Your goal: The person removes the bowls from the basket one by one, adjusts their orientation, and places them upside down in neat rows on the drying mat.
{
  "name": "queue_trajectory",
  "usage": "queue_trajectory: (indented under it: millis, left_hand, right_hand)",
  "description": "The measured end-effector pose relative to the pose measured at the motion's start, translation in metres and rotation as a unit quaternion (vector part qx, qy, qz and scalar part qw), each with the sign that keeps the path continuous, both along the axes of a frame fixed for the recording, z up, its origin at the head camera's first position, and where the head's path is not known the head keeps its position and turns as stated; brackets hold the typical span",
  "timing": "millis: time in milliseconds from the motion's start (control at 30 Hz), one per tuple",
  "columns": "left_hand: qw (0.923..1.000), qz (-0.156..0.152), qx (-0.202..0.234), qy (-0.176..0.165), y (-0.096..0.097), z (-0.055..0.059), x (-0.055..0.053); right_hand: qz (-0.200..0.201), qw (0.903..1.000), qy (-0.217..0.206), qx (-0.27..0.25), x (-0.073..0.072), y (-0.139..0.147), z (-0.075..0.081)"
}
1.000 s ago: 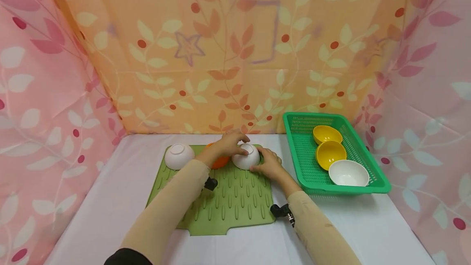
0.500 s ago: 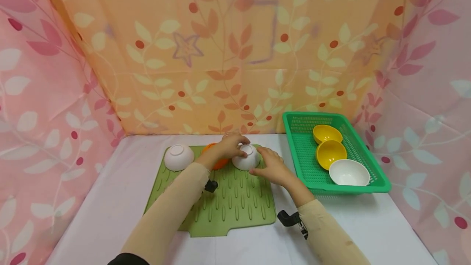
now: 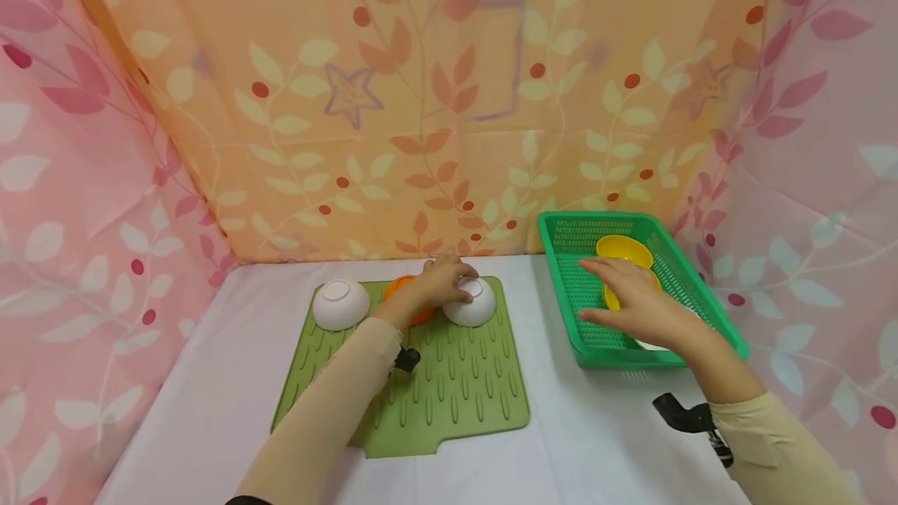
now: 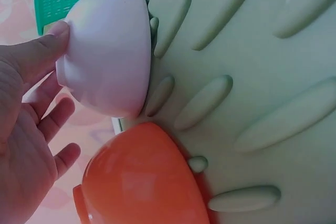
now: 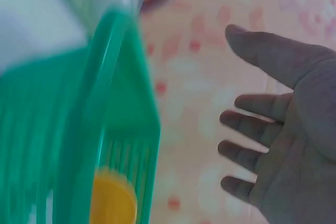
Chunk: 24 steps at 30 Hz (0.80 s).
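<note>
Upside down at the mat's far right corner sits a white bowl [image 3: 480, 313]. My left hand [image 3: 440, 285] holds it by its raised base; in the left wrist view the thumb lies against the base and the other fingers extend behind it. Beside it an orange bowl [image 4: 147, 174] is also upside down, partly behind my left wrist in the head view. My right hand [image 3: 634, 304] holds nothing, thumb and fingers spread, over the green basket [image 3: 563, 310]. It partly covers two yellow bowls [image 3: 624, 248] and a white bowl inside.
Another white bowl [image 3: 341, 306] stands upside down at the far left of the ribbed green drying mat [image 3: 466, 404]. The mat lies on a white-covered table [image 3: 189, 380]. Patterned cloth [image 3: 393, 107] walls off the back and both sides.
My right hand has let go of the white bowl on the mat and moved right, over the basket. The left hand stays at that bowl. The head view has shifted slightly.
</note>
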<state>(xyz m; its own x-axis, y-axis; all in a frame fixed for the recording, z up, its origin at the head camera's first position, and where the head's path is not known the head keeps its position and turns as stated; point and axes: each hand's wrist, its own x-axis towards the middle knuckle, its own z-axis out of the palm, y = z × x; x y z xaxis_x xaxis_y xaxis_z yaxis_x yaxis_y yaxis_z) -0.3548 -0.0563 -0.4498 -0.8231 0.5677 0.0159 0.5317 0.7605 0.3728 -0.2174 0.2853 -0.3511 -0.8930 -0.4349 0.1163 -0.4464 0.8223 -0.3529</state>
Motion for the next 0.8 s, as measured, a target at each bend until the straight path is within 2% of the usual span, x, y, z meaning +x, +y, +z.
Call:
queue_trajectory:
  millis: [167,367,533,733,800]
  left_hand:
    - [0.9997,0.009,0.020,-0.014,-0.002,-0.005,-0.002]
    - [0.9986,-0.007,0.050,-0.014,-0.002,-0.006,-0.004]
    - [0.9978,-0.025,0.060,-0.015,-0.002,-0.007,-0.006]
    - [0.9978,-0.005,0.060,-0.028,-0.006,-0.009,-0.008]
    - [0.9979,-0.006,0.057,-0.031,-0.005,-0.009,-0.008]
  right_hand:
    - [-0.016,0.9993,0.002,0.033,-0.005,0.054,-0.001]
    - [0.001,0.9958,-0.037,0.084,-0.015,0.103,-0.015]
    - [0.009,0.9911,-0.046,0.125,-0.019,0.125,-0.029]
    - [0.005,0.9853,-0.045,0.165,-0.029,0.138,-0.041]
    - [0.005,0.9848,-0.048,0.167,-0.031,0.141,-0.043]
